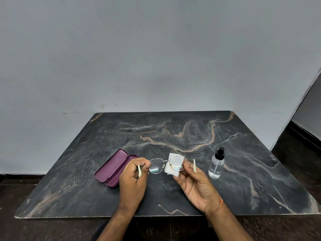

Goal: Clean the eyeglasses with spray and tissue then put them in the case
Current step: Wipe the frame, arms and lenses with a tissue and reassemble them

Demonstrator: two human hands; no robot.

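Note:
Thin gold-framed eyeglasses with cream temple tips hang just above the table, lenses facing away from me. My left hand pinches the left temple near its hinge. My right hand, palm turned up, holds the frame's right end between thumb and fingers. A white tissue shows behind and below the right lens; whether my right fingers touch it I cannot tell. The purple case lies open to the left of my left hand. The clear spray bottle with a black cap stands upright to the right.
Everything sits on a dark marble table pushed against a grey wall. The table's front edge runs just under my wrists. Dark floor and a doorway lie off to the right.

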